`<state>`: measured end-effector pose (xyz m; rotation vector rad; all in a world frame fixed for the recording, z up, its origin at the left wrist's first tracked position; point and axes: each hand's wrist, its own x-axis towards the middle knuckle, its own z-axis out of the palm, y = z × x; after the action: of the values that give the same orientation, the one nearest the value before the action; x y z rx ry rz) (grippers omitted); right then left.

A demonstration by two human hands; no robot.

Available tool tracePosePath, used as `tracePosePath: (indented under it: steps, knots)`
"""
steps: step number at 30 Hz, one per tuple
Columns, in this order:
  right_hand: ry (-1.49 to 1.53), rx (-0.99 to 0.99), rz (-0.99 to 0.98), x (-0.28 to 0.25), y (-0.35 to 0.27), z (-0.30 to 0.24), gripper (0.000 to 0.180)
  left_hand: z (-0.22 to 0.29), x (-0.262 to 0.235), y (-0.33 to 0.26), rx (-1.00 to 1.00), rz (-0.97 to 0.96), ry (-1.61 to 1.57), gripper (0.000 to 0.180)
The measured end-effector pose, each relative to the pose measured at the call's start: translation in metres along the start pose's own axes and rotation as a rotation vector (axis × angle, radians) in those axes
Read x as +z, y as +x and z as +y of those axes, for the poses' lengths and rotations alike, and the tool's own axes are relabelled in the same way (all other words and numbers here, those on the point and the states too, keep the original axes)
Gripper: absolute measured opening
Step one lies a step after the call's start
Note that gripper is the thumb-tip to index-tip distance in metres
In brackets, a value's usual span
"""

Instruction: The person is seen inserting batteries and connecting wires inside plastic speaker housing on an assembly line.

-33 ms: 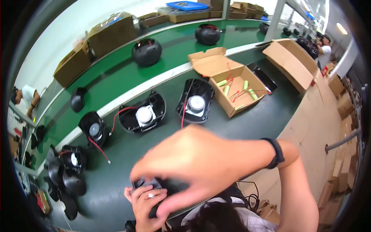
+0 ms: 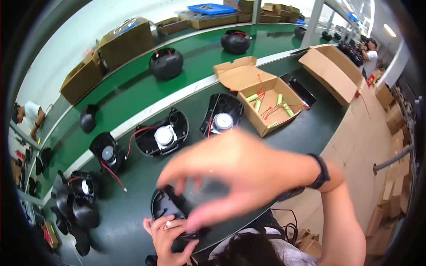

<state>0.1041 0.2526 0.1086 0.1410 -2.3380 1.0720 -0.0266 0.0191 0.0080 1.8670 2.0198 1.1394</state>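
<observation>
My left hand [image 2: 171,237] grips the near edge of a black rounded speaker shell [image 2: 163,205] lying on the dark worktop at the lower middle. My right hand [image 2: 235,170] hovers blurred above it. Its fingers and thumb arch downward and stay apart, with nothing visible between them. The thumb tip reaches down close to the shell beside my left hand. A black band [image 2: 320,170] sits on my right wrist. My right hand hides much of the shell.
More black shells with round speakers [image 2: 162,135] [image 2: 222,119] [image 2: 106,153] lie along the worktop. An open cardboard box [image 2: 248,113] holds green battery packs with red wires. Round black speakers [image 2: 166,62] ride the green conveyor [image 2: 133,95]. Other people work at the far right [image 2: 368,53] and at the left [image 2: 29,117].
My right hand has arched its fingers up off the shell, showing more of it. My left hand keeps its grip.
</observation>
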Motion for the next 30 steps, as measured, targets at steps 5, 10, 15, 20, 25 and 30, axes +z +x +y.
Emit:
tracePosePath:
  steps: [5, 10, 15, 20, 25, 30]
  knots:
    - [-0.668, 0.474, 0.244, -0.12, -0.045, 0.061, 0.014, 0.016, -0.001, 0.014, 0.047, -0.023, 0.009, 0.044]
    - [-1.209, 0.65, -0.241, -0.18, -0.134, 0.154, 0.013, 0.016, 0.007, 0.016, 0.065, -0.042, 0.014, 0.046]
    - [-1.276, 0.549, -0.421, -0.169, -0.139, 0.164, 0.011, 0.017, 0.004, 0.015, 0.065, -0.043, 0.041, 0.048]
    - [-1.171, 0.417, -0.127, -0.184, -0.133, 0.143, 0.01, 0.018, 0.002, 0.015, 0.082, -0.044, 0.044, 0.052]
    - [-1.192, 0.387, 0.166, -0.198, -0.123, 0.102, 0.021, 0.01, 0.006, 0.017, 0.131, 0.022, 0.019, 0.045]
    - [-1.158, 0.197, 0.456, -0.205, -0.104, 0.058, 0.021, 0.0, 0.005, 0.013, 0.294, 0.047, 0.096, 0.029]
